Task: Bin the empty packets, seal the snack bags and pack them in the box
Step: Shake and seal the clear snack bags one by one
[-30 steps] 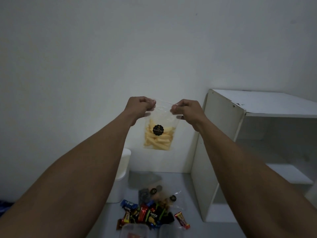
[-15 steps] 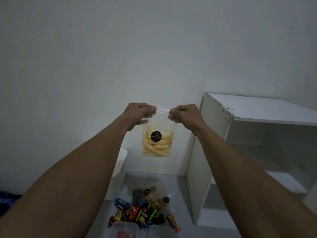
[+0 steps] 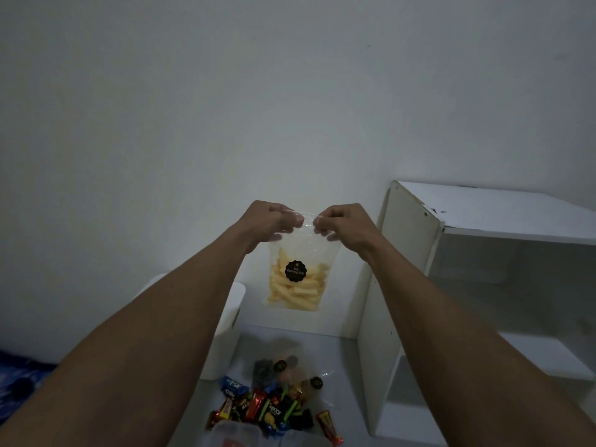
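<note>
A clear snack bag of pale yellow sticks, with a round black sticker, hangs in the air in front of the white wall. My left hand pinches its top strip at the left, and my right hand pinches the same strip just beside it. Below, on the grey floor, lies a heap of colourful packets with two more clear snack bags behind it. A clear plastic box shows at the bottom edge.
A white bin stands by the wall, partly behind my left arm. A white shelf unit fills the right side. Blue patterned fabric lies at the far left.
Both hands have slid closer together along the bag's top strip. The bag hangs lower in the view, and the camera has tilted a little.
</note>
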